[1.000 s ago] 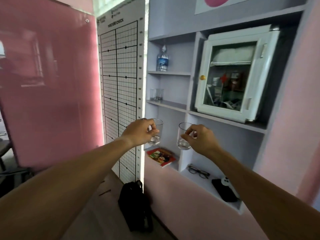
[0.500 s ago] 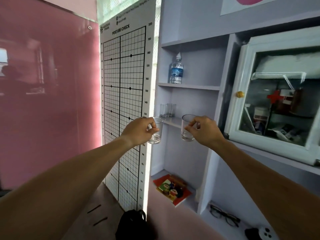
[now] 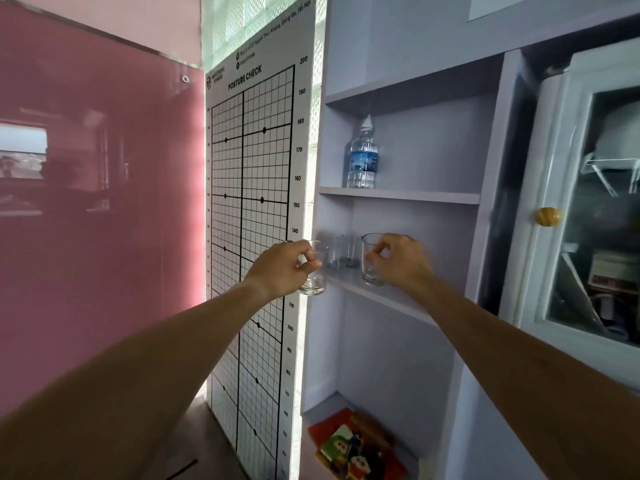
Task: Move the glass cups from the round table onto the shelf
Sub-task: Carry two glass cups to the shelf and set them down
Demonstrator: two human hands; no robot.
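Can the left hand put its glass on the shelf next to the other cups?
Probably yes. The left hand holds its glass just off the shelf edge, at shelf height, and nothing blocks the bare patch in front of the cups already there.

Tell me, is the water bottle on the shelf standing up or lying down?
Standing up. The water bottle rests on its base on the upper shelf, white cap pointing up.

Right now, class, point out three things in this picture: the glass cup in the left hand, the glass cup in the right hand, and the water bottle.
Glass cup in left hand point(image 3: 316, 282): head view, lower wall.
Glass cup in right hand point(image 3: 370, 252): head view, left wall.
Water bottle point(image 3: 362, 161): head view, blue label.
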